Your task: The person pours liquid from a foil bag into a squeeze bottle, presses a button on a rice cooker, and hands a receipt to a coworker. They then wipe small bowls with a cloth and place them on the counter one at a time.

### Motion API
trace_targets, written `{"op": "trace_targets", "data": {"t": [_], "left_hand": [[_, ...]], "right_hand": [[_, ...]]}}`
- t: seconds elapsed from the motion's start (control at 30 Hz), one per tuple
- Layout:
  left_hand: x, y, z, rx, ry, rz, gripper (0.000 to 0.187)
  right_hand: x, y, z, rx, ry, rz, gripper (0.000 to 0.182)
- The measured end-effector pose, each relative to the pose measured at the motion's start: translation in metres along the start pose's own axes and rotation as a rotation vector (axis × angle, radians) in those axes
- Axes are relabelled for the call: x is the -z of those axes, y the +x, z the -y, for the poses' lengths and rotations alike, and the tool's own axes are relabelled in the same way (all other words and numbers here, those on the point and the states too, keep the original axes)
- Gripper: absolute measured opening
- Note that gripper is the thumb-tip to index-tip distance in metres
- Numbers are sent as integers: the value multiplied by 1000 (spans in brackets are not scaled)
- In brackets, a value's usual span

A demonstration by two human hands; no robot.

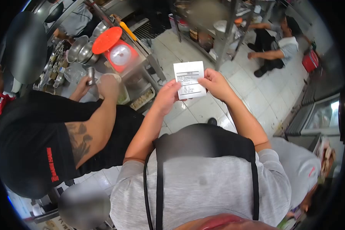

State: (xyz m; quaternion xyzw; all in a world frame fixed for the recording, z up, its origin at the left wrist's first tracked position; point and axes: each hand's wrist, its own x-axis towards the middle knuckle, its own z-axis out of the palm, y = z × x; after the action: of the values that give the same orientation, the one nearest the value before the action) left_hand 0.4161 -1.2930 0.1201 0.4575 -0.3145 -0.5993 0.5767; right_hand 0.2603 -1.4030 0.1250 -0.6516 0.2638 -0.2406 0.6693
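A white printed receipt [189, 71] is held up in front of my chest, with dark lines and small text I cannot read. On its left edge my left hand [168, 96] is closed, the thumb on the front and the fingers behind the paper. The right edge is pinched by my right hand [216, 85], whose thumb presses on the printed side. Both forearms reach forward over the tiled floor. Most of my fingers are hidden behind the paper.
To my left, a co-worker in black [34, 142] works at a steel counter with a red kitchen scale [120, 55], metal bowls [78, 50] and a food tray [143, 99]. Ahead, a person sits low [274, 50] near a steel shelf [195, 40]. Another person in grey [299, 168] stands close on my right.
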Motion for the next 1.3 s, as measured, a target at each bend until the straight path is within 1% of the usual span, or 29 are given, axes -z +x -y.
{"op": "trace_targets", "data": {"t": [0.03,0.07,0.13,0.17,0.2,0.23,0.3,0.33,0.37,0.4,0.43,0.47,0.5,0.53,0.6,0.67,0.7,0.73,0.77,0.83,0.9,0.93,0.97,1.0,1.1,1.23,1.27,1.3], "left_hand": [[3,16,-2,-11,58,-33,25],[9,33,3,-42,23,-93,21],[21,66,4,-130,83,-197,20],[28,80,0,-182,117,-256,20],[37,93,-7,-287,217,-344,21],[47,107,-30,-351,211,-403,22],[69,123,-76,-479,190,-524,24],[87,132,-103,-517,151,-620,27],[92,135,-137,-616,261,-760,28],[115,140,-164,-729,192,-796,27],[126,139,-199,-776,157,-831,26],[154,138,-229,-826,298,-981,24],[172,133,-261,-803,341,-1135,22],[176,126,-299,-918,305,-1110,19],[174,108,-359,-1077,291,-1095,16],[176,96,-417,-1108,391,-1261,15],[179,91,-445,-1128,456,-1299,14],[181,88,-468,-1171,501,-1314,15],[181,86,-490,-1208,522,-1290,16],[191,85,-533,-1203,500,-1265,15],[202,88,-566,-1078,471,-1329,15],[211,89,-580,-1045,430,-1318,14],[221,88,-593,-1012,389,-1309,13],[229,85,-605,-1032,372,-1186,18],[237,86,-627,-1012,372,-1110,11],[241,92,-633,-1061,550,-1516,24],[249,90,-633,-1054,541,-1533,32],[258,89,-633,-1098,527,-1444,33]], "right_hand": [[7,17,-3,2,-8,15,13],[14,34,-6,6,-17,34,13],[28,64,-6,24,22,36,13],[34,79,-5,41,43,46,14],[44,92,-6,54,19,51,13],[59,107,-9,78,-9,65,13],[94,142,-24,5,-29,113,13],[111,160,-31,-44,-6,128,13],[126,175,-37,-104,17,135,13],[135,190,-39,-139,10,136,14],[140,204,-43,-181,10,131,14],[142,218,-49,-194,-7,180,15],[144,229,-58,-212,-23,224,16],[145,238,-64,-233,-42,263,17],[135,248,-67,-270,-83,355,19],[128,259,-73,-295,-162,422,20],[124,262,-77,-300,-217,444,21],[117,265,-82,-302,-267,462,22],[112,265,-90,-296,-291,437,22],[110,271,-101,-270,-342,370,23],[105,270,-104,-331,-279,317,25],[104,267,-104,-363,-252,289,26],[103,264,-103,-375,-293,284,27],[102,261,-101,-387,-334,281,28],[98,255,-94,-435,-374,233,28],[100,258,-98,-442,-404,160,28],[101,257,-98,-442,-420,168,28],[102,258,-97,-439,-436,178,28]]}}
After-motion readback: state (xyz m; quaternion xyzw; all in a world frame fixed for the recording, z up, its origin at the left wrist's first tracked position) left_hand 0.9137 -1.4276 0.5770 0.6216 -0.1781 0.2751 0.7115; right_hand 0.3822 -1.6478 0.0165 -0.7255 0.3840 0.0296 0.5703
